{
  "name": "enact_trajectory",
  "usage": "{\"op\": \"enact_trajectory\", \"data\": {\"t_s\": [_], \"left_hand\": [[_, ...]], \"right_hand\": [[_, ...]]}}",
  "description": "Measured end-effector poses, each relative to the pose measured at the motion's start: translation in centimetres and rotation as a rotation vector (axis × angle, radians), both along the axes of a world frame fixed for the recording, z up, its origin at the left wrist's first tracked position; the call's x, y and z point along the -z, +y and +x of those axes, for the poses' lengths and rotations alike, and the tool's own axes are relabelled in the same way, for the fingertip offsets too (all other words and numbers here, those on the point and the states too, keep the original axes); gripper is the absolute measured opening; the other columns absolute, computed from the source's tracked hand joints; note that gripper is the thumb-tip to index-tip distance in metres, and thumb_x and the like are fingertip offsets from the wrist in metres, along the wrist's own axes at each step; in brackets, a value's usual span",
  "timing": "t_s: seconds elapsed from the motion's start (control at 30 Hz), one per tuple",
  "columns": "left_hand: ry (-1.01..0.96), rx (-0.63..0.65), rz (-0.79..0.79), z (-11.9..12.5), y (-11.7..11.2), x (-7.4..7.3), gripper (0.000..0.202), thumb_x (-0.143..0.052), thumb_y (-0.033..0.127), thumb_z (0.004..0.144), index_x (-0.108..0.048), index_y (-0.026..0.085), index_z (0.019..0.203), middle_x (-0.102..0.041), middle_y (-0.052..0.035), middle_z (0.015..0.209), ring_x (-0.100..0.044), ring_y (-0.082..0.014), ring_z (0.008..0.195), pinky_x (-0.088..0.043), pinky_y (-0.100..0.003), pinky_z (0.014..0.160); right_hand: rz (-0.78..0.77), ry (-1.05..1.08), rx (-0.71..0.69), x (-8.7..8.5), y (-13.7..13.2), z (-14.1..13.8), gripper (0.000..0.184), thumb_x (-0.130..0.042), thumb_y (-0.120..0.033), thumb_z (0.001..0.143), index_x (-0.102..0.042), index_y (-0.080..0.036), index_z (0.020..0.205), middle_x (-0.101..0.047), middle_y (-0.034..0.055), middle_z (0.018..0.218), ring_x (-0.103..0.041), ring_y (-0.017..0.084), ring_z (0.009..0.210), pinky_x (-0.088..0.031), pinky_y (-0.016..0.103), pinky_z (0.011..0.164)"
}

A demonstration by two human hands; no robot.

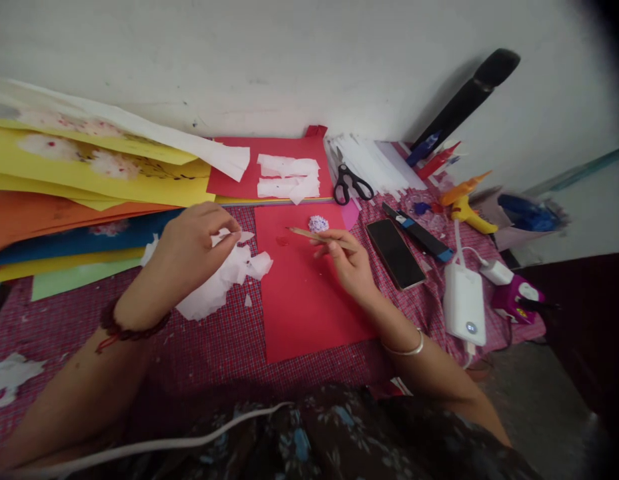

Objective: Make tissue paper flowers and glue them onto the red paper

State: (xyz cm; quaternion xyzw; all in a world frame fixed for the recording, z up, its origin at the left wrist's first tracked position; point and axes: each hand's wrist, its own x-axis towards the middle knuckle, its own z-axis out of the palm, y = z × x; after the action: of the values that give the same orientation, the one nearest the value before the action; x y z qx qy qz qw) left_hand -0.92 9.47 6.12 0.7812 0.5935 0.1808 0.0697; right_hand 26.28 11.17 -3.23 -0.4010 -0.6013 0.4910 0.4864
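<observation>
My right hand (347,263) is closed around a thin, light-coloured pencil (304,234), its tip pointing left over a red paper sheet (304,300). Just below the tip, a small darker red mark (282,241) shows on that sheet. A little white-and-purple crumpled ball (318,223) lies on the sheet beyond my fingers. My left hand (194,233) hovers over torn white paper pieces (207,293), thumb and forefinger pinched together. Whatever may be between those fingertips is too small to make out.
Black-handled scissors (350,187) lie behind the red sheet, near white paper strips (289,177). At right are a phone (395,253), a box cutter (419,233), a yellow glue gun (469,212) and a white power bank (463,303). Coloured sheets (164,180) are stacked left.
</observation>
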Motion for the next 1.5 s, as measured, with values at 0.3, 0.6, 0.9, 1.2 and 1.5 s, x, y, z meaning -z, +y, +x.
{"op": "enact_trajectory", "data": {"t_s": [0.3,0.6,0.9,1.2,1.5], "left_hand": [[0.19,-0.064,0.175,5.4,4.1,4.3,0.029,-0.039,0.018,0.098,-0.063,0.016,0.082,-0.063,-0.0126,0.096,-0.055,-0.0255,0.096,-0.044,-0.039,0.086],[-0.108,-0.206,-0.195,4.5,4.4,8.8,0.021,-0.051,0.026,0.09,-0.067,0.019,0.08,-0.072,-0.0047,0.082,-0.064,-0.0185,0.074,-0.045,-0.03,0.066],[-0.18,-0.144,-0.197,4.8,3.1,8.4,0.02,-0.053,0.02,0.09,-0.071,0.018,0.081,-0.071,-0.0082,0.093,-0.066,-0.0208,0.088,-0.05,-0.034,0.082],[-0.198,-0.127,-0.123,4.9,3.1,9.6,0.022,-0.056,0.025,0.091,-0.076,0.02,0.086,-0.072,-0.0072,0.091,-0.066,-0.0214,0.087,-0.052,-0.037,0.083],[-0.192,-0.16,-0.159,5.0,3.3,9.3,0.017,-0.058,0.023,0.09,-0.072,0.02,0.08,-0.07,-0.007,0.089,-0.064,-0.0206,0.085,-0.049,-0.034,0.079]], "right_hand": [[-0.122,0.206,0.077,-2.0,3.2,1.9,0.027,-0.061,-0.049,0.09,-0.063,-0.023,0.099,-0.073,0.0023,0.084,-0.063,0.011,0.06,-0.053,0.027,0.061],[-0.178,0.168,-0.196,-3.3,6.8,-2.0,0.039,-0.064,-0.058,0.085,-0.059,-0.02,0.093,-0.066,-0.0006,0.072,-0.062,0.01,0.06,-0.052,0.023,0.059],[0.121,-0.149,-0.114,-2.0,9.1,-4.6,0.037,-0.051,-0.057,0.094,-0.052,-0.022,0.083,-0.054,-0.0027,0.065,-0.051,0.011,0.061,-0.039,0.024,0.059],[0.281,-0.36,-0.139,-1.3,9.6,-4.8,0.025,-0.047,-0.041,0.099,-0.057,-0.021,0.089,-0.053,-0.0013,0.068,-0.05,0.014,0.067,-0.036,0.027,0.065],[0.284,-0.381,-0.183,-0.9,9.6,-5.4,0.022,-0.049,-0.039,0.099,-0.053,-0.022,0.087,-0.048,-0.002,0.067,-0.047,0.014,0.066,-0.032,0.028,0.065]]}}
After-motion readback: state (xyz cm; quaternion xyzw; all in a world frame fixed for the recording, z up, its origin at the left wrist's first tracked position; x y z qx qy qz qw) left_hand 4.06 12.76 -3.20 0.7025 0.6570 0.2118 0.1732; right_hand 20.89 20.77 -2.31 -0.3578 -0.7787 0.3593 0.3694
